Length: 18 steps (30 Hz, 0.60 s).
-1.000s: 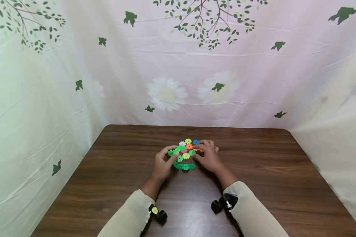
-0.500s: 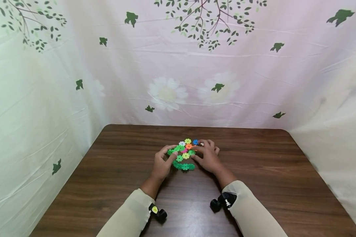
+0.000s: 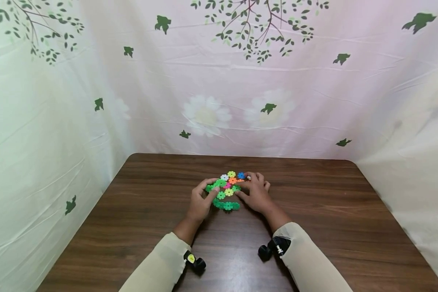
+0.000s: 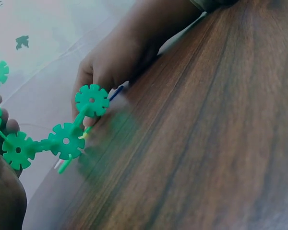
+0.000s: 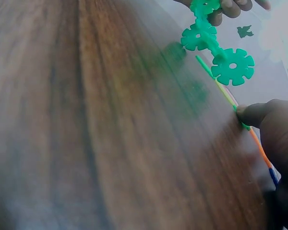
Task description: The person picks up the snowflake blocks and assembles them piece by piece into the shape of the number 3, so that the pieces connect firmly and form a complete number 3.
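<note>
Left hand (image 3: 200, 202) pinches the green side of the snowflake-disc build (image 3: 228, 190), right hand (image 3: 256, 194) pinches its orange-blue side (fingers curled on both). The build sits mid-tabletop (image 3: 314, 227), nearer the far edge, green chain toward the person.

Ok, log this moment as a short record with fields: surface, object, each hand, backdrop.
surface: dark wooden table
object: flat cluster of interlocking snowflake discs, mostly green, with orange, yellow, white, blue and pink pieces
left hand: left hand grips the cluster's left edge, fingers curled on green discs
right hand: right hand holds the right edge; a fingertip presses on the edge of the discs
near edge: a chain of green discs arcs across the near side
backdrop: pale curtain printed with leaves and flowers
</note>
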Each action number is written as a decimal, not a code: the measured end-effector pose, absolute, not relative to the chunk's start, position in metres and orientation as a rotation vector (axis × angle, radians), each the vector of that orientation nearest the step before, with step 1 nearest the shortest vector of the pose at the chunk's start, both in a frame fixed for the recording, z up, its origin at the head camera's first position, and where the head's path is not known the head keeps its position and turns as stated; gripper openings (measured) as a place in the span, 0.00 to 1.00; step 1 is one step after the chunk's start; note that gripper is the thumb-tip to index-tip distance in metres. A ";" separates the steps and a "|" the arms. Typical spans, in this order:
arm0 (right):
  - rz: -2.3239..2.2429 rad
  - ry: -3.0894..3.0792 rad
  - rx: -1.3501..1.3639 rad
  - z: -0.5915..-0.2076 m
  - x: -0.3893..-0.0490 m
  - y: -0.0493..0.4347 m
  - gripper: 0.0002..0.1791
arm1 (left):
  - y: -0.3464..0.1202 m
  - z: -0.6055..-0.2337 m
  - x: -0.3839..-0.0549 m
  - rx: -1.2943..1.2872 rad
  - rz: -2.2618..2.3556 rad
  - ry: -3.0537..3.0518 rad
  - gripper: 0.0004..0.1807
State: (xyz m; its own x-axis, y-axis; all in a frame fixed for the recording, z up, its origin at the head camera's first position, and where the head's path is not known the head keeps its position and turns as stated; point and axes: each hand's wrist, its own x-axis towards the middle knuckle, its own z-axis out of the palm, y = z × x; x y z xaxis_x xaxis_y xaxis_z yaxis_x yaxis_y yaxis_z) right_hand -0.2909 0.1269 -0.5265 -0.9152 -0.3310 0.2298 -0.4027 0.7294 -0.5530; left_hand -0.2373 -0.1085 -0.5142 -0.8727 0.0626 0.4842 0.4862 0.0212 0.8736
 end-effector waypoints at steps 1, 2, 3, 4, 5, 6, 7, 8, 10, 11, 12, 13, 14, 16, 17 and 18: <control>0.947 -2.813 0.600 -0.526 -0.291 0.127 0.18 | -0.108 -0.515 -0.238 -0.569 -1.918 -1.990 0.16; 0.952 -2.813 0.601 -0.526 -0.291 0.127 0.17 | -0.108 -0.515 -0.238 -0.575 -1.918 -1.985 0.16; 0.963 -2.811 0.603 -0.526 -0.291 0.128 0.16 | -0.108 -0.516 -0.238 -0.583 -1.915 -1.981 0.16; 0.977 -2.806 0.605 -0.526 -0.290 0.128 0.15 | -0.108 -0.516 -0.238 -0.590 -1.912 -1.977 0.16; 0.993 -2.801 0.608 -0.526 -0.290 0.128 0.14 | -0.108 -0.516 -0.238 -0.596 -1.911 -1.972 0.16; 1.009 -2.797 0.610 -0.526 -0.290 0.128 0.13 | -0.108 -0.517 -0.238 -0.601 -1.908 -1.967 0.16; 1.023 -2.794 0.612 -0.526 -0.290 0.128 0.12 | -0.108 -0.517 -0.239 -0.609 -1.902 -1.960 0.16; 1.038 -2.790 0.613 -0.526 -0.290 0.129 0.11 | -0.108 -0.517 -0.239 -0.615 -1.899 -1.953 0.16; 1.057 -2.781 0.616 -0.526 -0.290 0.128 0.11 | -0.108 -0.517 -0.239 -0.631 -1.890 -1.936 0.16; 1.061 -2.778 0.615 -0.526 -0.290 0.128 0.10 | -0.109 -0.517 -0.240 -0.638 -1.882 -1.929 0.16; 1.061 -2.776 0.614 -0.526 -0.290 0.128 0.10 | -0.109 -0.517 -0.240 -0.642 -1.879 -1.925 0.16; 1.055 -2.772 0.611 -0.526 -0.290 0.128 0.10 | -0.109 -0.517 -0.240 -0.644 -1.878 -1.921 0.16; 1.049 -2.770 0.611 -0.526 -0.289 0.128 0.11 | -0.109 -0.517 -0.240 -0.643 -1.880 -1.919 0.16; 1.035 -2.763 0.610 -0.526 -0.289 0.128 0.11 | -0.109 -0.516 -0.240 -0.631 -1.884 -1.925 0.15; 1.032 -2.759 0.608 -0.526 -0.288 0.127 0.12 | -0.109 -0.516 -0.240 -0.624 -1.888 -1.928 0.15; 1.039 -2.754 0.605 -0.525 -0.288 0.127 0.11 | -0.109 -0.516 -0.240 -0.616 -1.894 -1.932 0.15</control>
